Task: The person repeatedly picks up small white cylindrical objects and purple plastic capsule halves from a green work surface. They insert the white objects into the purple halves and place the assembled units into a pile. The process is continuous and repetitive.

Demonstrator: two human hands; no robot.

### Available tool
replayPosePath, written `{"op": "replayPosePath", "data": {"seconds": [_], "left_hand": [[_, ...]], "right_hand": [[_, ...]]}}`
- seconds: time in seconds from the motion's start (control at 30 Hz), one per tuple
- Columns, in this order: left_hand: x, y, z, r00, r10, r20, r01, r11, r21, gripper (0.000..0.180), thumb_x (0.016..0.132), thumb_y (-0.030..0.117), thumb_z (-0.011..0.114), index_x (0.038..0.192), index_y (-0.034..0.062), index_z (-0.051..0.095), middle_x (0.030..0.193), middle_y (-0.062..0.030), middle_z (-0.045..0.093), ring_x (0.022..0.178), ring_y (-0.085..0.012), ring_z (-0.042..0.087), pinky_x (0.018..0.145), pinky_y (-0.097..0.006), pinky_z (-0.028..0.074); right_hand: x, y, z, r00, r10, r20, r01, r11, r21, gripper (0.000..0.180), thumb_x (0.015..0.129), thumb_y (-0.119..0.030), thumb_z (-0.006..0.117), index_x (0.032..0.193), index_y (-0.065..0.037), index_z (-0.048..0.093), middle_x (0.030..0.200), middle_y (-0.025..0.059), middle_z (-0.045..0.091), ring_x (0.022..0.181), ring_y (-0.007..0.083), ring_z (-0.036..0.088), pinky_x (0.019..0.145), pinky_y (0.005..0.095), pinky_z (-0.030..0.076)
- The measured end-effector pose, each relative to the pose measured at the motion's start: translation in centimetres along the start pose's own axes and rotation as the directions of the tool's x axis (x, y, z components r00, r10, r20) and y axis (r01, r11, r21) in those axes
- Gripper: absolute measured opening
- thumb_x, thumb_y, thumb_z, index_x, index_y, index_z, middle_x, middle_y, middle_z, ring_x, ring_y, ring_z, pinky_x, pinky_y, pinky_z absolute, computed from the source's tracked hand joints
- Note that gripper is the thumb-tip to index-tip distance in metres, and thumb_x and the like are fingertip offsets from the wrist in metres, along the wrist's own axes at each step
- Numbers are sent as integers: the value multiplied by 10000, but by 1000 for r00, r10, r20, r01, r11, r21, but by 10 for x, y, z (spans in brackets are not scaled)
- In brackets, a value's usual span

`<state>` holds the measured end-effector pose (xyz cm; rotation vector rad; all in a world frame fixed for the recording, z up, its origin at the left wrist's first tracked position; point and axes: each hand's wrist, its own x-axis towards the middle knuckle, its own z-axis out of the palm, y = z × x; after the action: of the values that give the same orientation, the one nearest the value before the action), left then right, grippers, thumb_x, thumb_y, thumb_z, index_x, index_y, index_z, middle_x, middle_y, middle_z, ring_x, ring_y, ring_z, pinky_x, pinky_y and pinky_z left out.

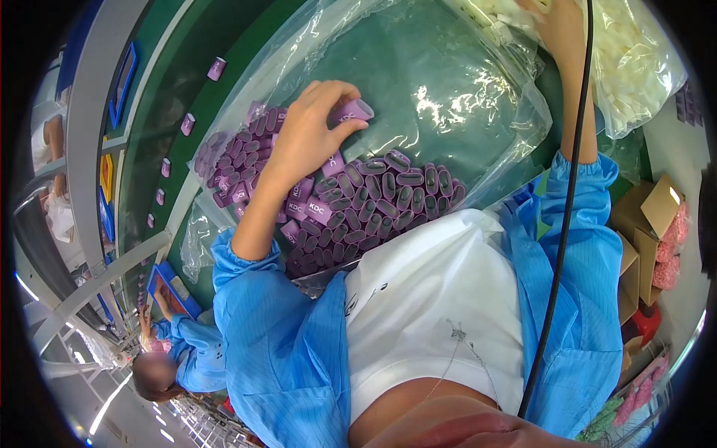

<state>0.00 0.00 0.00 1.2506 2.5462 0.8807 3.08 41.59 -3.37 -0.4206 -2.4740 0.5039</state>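
The left hand point(310, 123) is grasping one purple tube point(354, 112) between the thumb and the bent fingers. This tube is above the far edge of a big heap of similar tubes point(366, 201), and its oval end is turned to the right. The heap lies in a wide clear plastic sheet or bag point(478, 89), close in front of the person's body. Many tubes there show their oval open ends, and some others lie on their sides.

The right hand point(559, 26) is reaching far forward, to the upper right, and it is partly cut by the border of the view. I cannot tell if it grips something. It is beside a clear bag point(618, 123) which is filled with pale pieces.

On the left, several single purple tubes point(187, 124) lie apart from each other along a green strip point(200, 88). Near a blue tray point(187, 295) there is another person point(200, 357) in blue clothes. On the right side stand open cardboard boxes point(635, 243) with pink packs point(672, 239) next to them. A black cable point(569, 172) hangs in front of the right arm.
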Motion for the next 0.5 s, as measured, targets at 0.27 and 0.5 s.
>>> {"op": "replayPosePath", "data": {"seconds": [0.27, 0.5], "left_hand": [[-9, 5, 8, 998, 19, 66, -13, 997, -82, 395, 732, 120, 855, 1056, 35, 646, 961, -86, 683, 890, -250, 654, 797, -354, 517], [-13, 3, 10, 999, -9, 54, 16, 991, -134, 399, 748, 115, 851, 1082, 42, 645, 955, -85, 679, 864, -234, 633, 808, -346, 515]], "right_hand": [[-9, -37, 9, 988, -154, 19, 155, 975, -159, 563, 820, -311, 759, 1323, -114, 603, 1306, 222, 570, 1136, 441, 553, 992, 491, 450], [-43, -46, 9, 933, -353, -72, 339, 928, -154, 373, 789, -188, 725, 1140, -85, 648, 1209, 123, 609, 1054, 359, 535, 913, 481, 408]]}}
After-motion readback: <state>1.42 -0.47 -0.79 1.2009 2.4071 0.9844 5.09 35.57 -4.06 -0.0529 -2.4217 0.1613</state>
